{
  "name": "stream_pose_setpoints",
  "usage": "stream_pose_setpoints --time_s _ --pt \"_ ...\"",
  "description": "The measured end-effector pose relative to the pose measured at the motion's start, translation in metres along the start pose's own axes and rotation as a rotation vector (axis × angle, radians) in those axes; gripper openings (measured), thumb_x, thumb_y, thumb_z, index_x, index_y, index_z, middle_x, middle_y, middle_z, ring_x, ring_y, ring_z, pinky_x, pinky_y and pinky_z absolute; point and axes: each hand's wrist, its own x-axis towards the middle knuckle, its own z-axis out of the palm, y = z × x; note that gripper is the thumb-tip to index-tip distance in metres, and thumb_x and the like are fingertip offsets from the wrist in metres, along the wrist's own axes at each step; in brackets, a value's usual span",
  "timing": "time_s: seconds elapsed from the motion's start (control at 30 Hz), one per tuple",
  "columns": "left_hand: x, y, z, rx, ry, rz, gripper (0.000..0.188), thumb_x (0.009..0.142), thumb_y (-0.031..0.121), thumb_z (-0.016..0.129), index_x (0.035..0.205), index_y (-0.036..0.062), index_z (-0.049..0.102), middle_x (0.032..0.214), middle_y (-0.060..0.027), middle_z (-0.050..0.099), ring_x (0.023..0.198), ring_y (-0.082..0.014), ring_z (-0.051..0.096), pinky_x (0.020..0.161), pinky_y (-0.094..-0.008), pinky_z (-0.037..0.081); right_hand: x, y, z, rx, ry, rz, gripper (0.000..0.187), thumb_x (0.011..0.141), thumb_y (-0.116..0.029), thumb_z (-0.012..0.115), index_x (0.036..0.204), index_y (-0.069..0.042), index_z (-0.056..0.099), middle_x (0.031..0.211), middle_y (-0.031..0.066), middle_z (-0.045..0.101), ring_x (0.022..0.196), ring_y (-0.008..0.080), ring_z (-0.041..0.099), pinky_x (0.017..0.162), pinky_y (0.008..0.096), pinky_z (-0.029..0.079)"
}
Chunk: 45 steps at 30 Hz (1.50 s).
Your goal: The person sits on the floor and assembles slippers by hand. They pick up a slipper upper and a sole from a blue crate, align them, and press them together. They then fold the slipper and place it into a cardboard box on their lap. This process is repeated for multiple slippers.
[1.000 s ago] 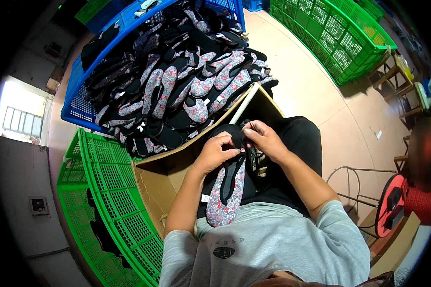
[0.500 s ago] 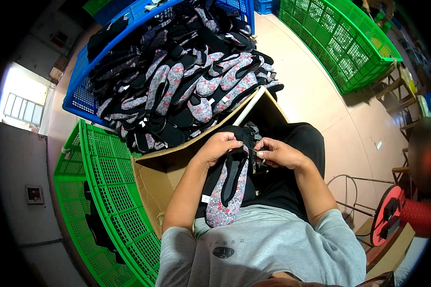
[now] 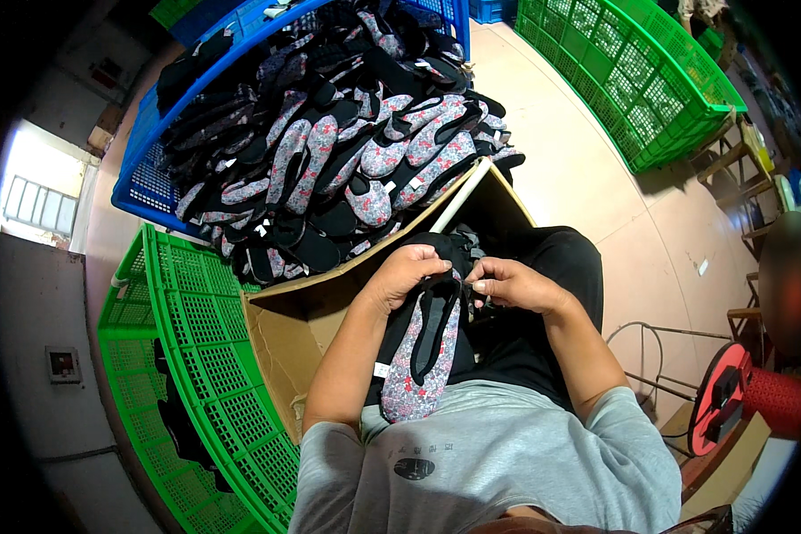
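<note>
A grey floral slipper (image 3: 416, 389) with red patches and a black lining lies in my lap, toe toward me. At its heel end, my left hand (image 3: 405, 274) is closed with thumb and fingers gripping the edge. Beside the same heel, my right hand (image 3: 518, 285) is pinched, its fingertips almost touching the slipper; what they hold is too small to make out. A white tag sticks out from under the slipper's left side. Beyond my knees, a large heap of similar slippers (image 3: 307, 169) spills from a blue crate (image 3: 147, 178).
An open cardboard box (image 3: 280, 334) stands between my lap and the heap, with a pale rod across its corner. Green crates stand at left (image 3: 209, 356) and far right (image 3: 627, 89). A red spool (image 3: 779, 400) on a stand is at my right.
My right fingertips have shifted very slightly at the slipper's heel. My left hand keeps its grip, and the slipper stays in place.
</note>
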Motion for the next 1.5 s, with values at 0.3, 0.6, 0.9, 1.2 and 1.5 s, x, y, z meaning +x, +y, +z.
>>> stream_pose_setpoints --time_s 0.3,0.6,0.9,1.2,1.5 --pt "0.001 -0.002 -0.003 -0.064 -0.018 0.011 0.011 0.087 0.012 0.067 0.081 0.0030 0.066 0.075 -0.0007 0.064 0.066 -0.0076 0.056 0.063 -0.0218 0.045 0.004 0.002 0.004 0.074 0.020 -0.037 0.012 0.099 -0.018 0.057 0.107 -0.009 0.060 0.083 -0.0019 0.064 0.060 0.0012 0.046 0.053 0.0161 0.034" --pt "-0.003 0.000 -0.002 -0.061 -0.006 0.023 0.013 0.088 0.012 0.067 0.078 0.0051 0.064 0.073 0.0009 0.061 0.064 -0.0065 0.054 0.061 -0.0209 0.044 0.002 -0.003 0.006 0.183 0.048 -0.054 0.012 0.099 -0.018 0.058 0.106 -0.009 0.058 0.081 -0.0005 0.064 0.051 0.0007 0.038 0.045 0.0165 0.028" --pt "0.003 -0.015 -0.009 -0.063 -0.076 0.049 0.011 0.090 0.014 0.069 0.084 0.0050 0.066 0.079 0.0013 0.063 0.070 -0.0066 0.055 0.067 -0.0209 0.044 0.004 -0.006 0.005 0.272 0.121 -0.015 0.015 0.099 -0.021 0.058 0.105 -0.008 0.055 0.083 0.0017 0.064 0.050 0.0019 0.036 0.043 0.0164 0.026" --pt "-0.008 0.005 0.013 -0.110 -0.144 0.019 0.017 0.089 0.008 0.067 0.103 -0.0002 0.069 0.094 -0.0048 0.071 0.084 -0.0119 0.066 0.081 -0.0251 0.052 0.002 -0.008 0.003 0.339 0.181 -0.087 0.015 0.098 -0.021 0.058 0.106 -0.009 0.055 0.084 0.0031 0.064 0.051 0.0022 0.037 0.043 0.0164 0.026" --pt "0.000 -0.003 0.005 -0.215 -0.077 -0.035 0.013 0.090 0.008 0.065 0.100 -0.0002 0.067 0.089 -0.0052 0.070 0.076 -0.0111 0.066 0.071 -0.0237 0.053 -0.012 -0.011 -0.008 0.298 0.190 -0.229 0.020 0.098 -0.024 0.058 0.112 -0.010 0.056 0.086 0.0034 0.065 0.050 0.0023 0.038 0.044 0.0166 0.026"
